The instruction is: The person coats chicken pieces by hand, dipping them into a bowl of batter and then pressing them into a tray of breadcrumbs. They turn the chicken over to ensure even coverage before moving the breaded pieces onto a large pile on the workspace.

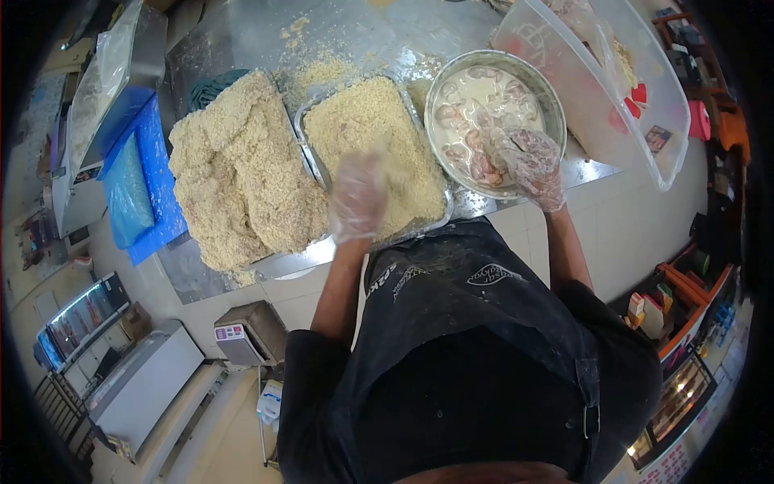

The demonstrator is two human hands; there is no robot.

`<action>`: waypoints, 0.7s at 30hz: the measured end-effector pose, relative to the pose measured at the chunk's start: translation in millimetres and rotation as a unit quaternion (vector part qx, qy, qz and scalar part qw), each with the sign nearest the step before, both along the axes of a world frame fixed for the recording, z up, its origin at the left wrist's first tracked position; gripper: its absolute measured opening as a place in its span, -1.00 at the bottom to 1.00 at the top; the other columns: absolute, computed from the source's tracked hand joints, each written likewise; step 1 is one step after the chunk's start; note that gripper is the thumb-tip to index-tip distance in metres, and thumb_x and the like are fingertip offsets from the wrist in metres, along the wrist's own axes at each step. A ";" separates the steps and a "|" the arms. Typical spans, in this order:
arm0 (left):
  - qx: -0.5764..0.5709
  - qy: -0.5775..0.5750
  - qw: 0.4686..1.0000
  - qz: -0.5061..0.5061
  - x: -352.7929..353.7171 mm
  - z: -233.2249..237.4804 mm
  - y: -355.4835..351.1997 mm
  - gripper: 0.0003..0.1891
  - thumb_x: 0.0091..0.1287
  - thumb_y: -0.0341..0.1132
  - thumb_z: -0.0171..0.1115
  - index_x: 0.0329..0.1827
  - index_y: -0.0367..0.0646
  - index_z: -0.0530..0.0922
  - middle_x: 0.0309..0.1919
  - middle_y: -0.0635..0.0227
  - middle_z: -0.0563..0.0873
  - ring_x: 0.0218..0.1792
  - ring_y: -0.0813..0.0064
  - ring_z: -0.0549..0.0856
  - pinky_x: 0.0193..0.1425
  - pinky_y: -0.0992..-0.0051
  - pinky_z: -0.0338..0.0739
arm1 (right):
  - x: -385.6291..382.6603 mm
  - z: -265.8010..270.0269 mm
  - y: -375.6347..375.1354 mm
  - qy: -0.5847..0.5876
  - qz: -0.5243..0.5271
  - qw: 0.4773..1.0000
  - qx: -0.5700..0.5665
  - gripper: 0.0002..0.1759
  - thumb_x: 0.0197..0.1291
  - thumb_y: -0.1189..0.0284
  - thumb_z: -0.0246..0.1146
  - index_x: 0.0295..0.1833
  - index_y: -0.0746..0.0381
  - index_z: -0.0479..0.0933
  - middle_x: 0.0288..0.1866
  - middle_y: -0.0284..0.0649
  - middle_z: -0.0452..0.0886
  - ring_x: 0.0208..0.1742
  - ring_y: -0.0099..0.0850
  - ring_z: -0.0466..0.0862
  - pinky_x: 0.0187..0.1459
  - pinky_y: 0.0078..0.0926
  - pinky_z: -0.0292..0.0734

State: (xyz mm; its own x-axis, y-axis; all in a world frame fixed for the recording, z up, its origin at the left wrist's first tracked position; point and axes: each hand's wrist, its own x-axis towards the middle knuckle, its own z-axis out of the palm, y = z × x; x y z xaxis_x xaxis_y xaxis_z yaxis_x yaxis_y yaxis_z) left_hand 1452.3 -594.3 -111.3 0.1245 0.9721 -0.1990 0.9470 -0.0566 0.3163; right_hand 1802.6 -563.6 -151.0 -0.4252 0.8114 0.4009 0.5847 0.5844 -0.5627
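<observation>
My left hand (359, 198), in a clear plastic glove, is over the tray (447, 214) of pale breadcrumbs (355, 121). Motion smears its fingers, so I cannot make out their grip. On the right, my right hand (530, 165) wears a batter-coated plastic glove and reaches into a round metal bowl (556, 105). Its fingers curl at a raw piece of chicken (484, 168) at the bowl's near side. Several more pieces lie in the white batter (472, 93). Left of the crumb tray, a large heap of crumb-coated pieces (242, 169) covers another tray.
A clear plastic tub (592, 81) stands tilted right of the bowl. Loose crumbs (322, 68) are scattered on the metal table (387, 36) behind the trays. A dark green cloth (216, 87) lies behind the heap. At left is a blue bag (129, 194); a scale (236, 343) stands below.
</observation>
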 end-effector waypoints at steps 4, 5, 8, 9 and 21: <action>0.020 -0.005 0.984 0.175 3.2 40.1 15.9 -0.20 0.15 0.07 0.37 0.31 -0.32 0.34 0.22 -0.16 0.47 0.26 -0.06 0.46 0.32 0.11 0.40 | -7.8 23.2 -4.5 -0.047 -0.028 0.998 0.012 -0.62 0.10 0.29 0.31 0.04 0.18 0.66 0.12 -0.14 0.66 0.18 -0.12 0.60 0.22 -0.12 0.42; -0.095 -0.028 0.969 0.227 10.7 57.2 17.1 -0.12 0.13 0.11 0.39 0.34 -0.39 0.29 0.23 -0.19 0.45 0.28 -0.08 0.44 0.37 0.11 0.36 | -7.5 23.0 -1.8 -0.056 -0.019 0.998 0.027 -0.63 0.10 0.29 0.31 0.03 0.18 0.67 0.11 -0.14 0.66 0.16 -0.12 0.61 0.21 -0.12 0.43; -0.024 0.114 0.987 0.115 25.4 0.9 -28.3 -0.08 0.09 0.08 0.40 0.33 -0.45 0.26 0.22 -0.19 0.45 0.26 -0.04 0.46 0.32 0.12 0.39 | -7.0 20.2 -0.8 -0.086 -0.013 0.994 0.070 -0.64 0.09 0.30 0.32 0.01 0.17 0.67 0.09 -0.15 0.67 0.13 -0.11 0.63 0.16 -0.12 0.46; -0.017 0.128 0.987 0.093 26.1 -18.8 -40.0 -0.10 0.07 0.04 0.40 0.32 -0.46 0.26 0.20 -0.18 0.47 0.25 -0.01 0.48 0.31 0.13 0.41 | -6.3 19.7 -0.9 -0.098 -0.014 0.991 0.084 -0.65 0.08 0.30 0.32 0.01 0.16 0.68 0.09 -0.15 0.67 0.12 -0.11 0.63 0.15 -0.12 0.47; 0.183 -0.177 0.948 0.194 5.0 -1.9 19.3 -0.29 0.13 -0.18 0.42 0.29 -0.37 0.36 0.10 -0.03 0.56 0.19 0.13 0.54 0.41 0.09 0.28 | -3.2 18.0 -8.2 -0.091 -0.021 0.994 0.050 -0.59 0.09 0.35 0.33 0.10 0.15 0.65 0.19 -0.19 0.62 0.25 -0.14 0.54 0.32 -0.12 0.30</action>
State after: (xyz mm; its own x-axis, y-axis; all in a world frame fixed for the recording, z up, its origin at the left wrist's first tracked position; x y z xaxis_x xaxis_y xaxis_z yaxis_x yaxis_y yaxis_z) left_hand 1457.3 -575.0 -113.2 -0.2595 0.9544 0.1474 0.7579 0.1066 0.6436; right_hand 1799.5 -571.8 -133.1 -0.4652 0.7894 0.4006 0.6964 0.6057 -0.3849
